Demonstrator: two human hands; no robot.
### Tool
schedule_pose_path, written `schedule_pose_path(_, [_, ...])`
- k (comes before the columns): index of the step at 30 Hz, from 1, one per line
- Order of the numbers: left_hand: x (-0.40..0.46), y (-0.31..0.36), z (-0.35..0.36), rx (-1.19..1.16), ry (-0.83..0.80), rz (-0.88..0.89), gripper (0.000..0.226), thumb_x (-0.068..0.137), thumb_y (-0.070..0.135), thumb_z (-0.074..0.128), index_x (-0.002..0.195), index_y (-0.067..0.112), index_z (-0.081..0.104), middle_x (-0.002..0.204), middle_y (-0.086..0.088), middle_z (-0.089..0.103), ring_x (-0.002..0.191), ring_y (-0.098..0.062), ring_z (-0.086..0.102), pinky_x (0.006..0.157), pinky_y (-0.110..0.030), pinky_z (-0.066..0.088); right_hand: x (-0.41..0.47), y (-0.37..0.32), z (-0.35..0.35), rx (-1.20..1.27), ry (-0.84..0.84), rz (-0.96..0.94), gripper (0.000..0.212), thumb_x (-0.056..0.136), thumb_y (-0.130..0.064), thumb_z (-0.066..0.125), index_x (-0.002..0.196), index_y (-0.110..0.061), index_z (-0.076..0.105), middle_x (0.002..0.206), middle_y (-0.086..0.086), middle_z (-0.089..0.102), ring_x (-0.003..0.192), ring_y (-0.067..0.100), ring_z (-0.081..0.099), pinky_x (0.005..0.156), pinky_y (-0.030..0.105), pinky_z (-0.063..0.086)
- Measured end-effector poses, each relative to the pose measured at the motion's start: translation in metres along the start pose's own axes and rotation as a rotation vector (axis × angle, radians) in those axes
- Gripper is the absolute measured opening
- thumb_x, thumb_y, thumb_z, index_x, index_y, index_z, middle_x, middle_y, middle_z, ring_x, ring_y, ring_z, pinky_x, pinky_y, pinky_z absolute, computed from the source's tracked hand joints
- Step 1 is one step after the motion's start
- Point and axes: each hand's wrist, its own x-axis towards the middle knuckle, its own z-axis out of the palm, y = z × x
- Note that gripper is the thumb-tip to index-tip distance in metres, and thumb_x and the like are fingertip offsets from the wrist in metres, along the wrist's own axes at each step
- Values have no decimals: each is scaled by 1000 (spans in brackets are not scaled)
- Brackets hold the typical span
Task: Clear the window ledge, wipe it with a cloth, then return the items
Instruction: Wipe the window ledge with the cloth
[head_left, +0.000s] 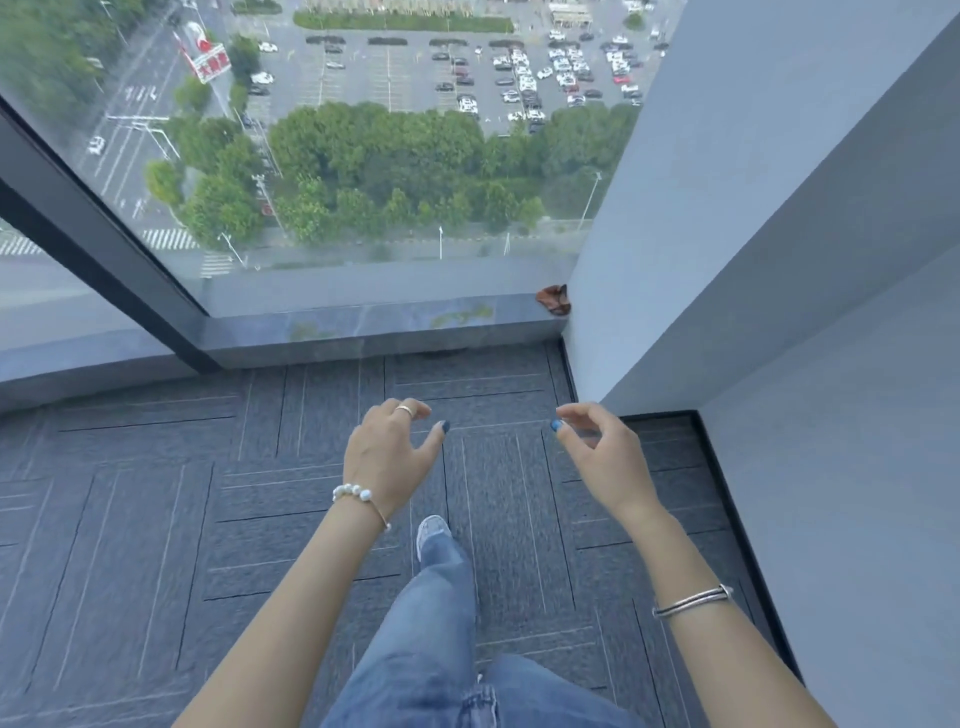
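Note:
A low grey stone window ledge (363, 325) runs below the big window pane, with greenish smears on its top. At its right end, in the corner by the wall, lies a small crumpled brown cloth (555, 300). My left hand (389, 454) and my right hand (605, 457) hover side by side above the carpet, well short of the ledge. Both hold nothing, with fingers loosely curled and apart. No other item shows on the ledge.
Dark grey carpet tiles (156, 493) cover the floor up to the ledge. A grey wall (779, 260) with a stepped corner closes the right side. A dark window frame post (104, 249) slants down at the left. My leg and shoe (434, 530) step forward.

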Motion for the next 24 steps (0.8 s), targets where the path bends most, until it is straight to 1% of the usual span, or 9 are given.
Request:
schedule_pose_path(2, [41, -1, -1, -6, 3, -4, 34, 89, 39, 55, 111, 14, 61, 112, -2, 64, 108, -21, 55, 90, -36, 45, 36, -10, 5, 17, 20, -4, 17, 91, -22, 59, 107, -18, 64, 107, -7, 64, 95, 0, 56, 75, 3, 40])
schedule_pose_path(4, [80, -1, -3, -6, 7, -7, 32, 89, 37, 55, 110, 14, 61, 112, -3, 64, 107, -23, 55, 89, -36, 44, 72, -19, 8, 25, 31, 0, 16, 91, -23, 58, 107, -20, 63, 105, -9, 63, 92, -5, 55, 71, -1, 40])
schedule_pose_path(6, [116, 0, -5, -1, 10, -17, 32, 90, 37, 55, 110, 14, 62, 112, -3, 64, 107, -24, 54, 88, -36, 44, 107, -28, 10, 27, 32, -3, 17, 91, -23, 58, 107, -20, 63, 104, -10, 63, 92, -7, 54, 73, 1, 41])
schedule_pose_path(9, [164, 2, -6, 2, 3, -31, 35, 89, 41, 55, 110, 14, 62, 111, -4, 64, 108, -25, 54, 90, -40, 45, 156, -34, 13, 15, 37, 4, 17, 91, -23, 58, 106, -18, 64, 103, -9, 63, 94, -1, 55, 78, 9, 42])
schedule_pose_path(11, [193, 3, -3, -4, -1, -30, 37, 88, 43, 55, 110, 14, 62, 110, -4, 64, 107, -24, 54, 91, -40, 45, 186, -35, 16, 8, 32, 9, 17, 91, -23, 58, 106, -17, 64, 103, -8, 63, 94, 0, 55, 76, 6, 40])
schedule_pose_path(15, [240, 2, 7, -16, 4, -57, 37, 88, 44, 55, 110, 14, 62, 112, -2, 64, 109, -23, 54, 93, -40, 44, 240, -32, 22, -12, -12, 19, 17, 91, -23, 58, 106, -18, 64, 103, -8, 63, 90, -6, 54, 72, 2, 37])
schedule_pose_path(20, [281, -4, 32, -4, -25, -107, 38, 88, 44, 55, 110, 14, 62, 110, -3, 63, 107, -24, 54, 91, -40, 45, 296, -18, 28, -10, -67, 29, 15, 91, -24, 58, 105, -20, 64, 106, -7, 64, 93, -6, 54, 76, 6, 38])
schedule_pose_path(24, [300, -5, 52, -20, 5, -194, 35, 88, 41, 57, 109, 15, 63, 110, -3, 63, 107, -24, 54, 91, -39, 44, 330, -8, 35, -11, -109, 47, 15, 91, -23, 58, 105, -20, 64, 107, -6, 64, 94, 1, 56, 76, 9, 41])
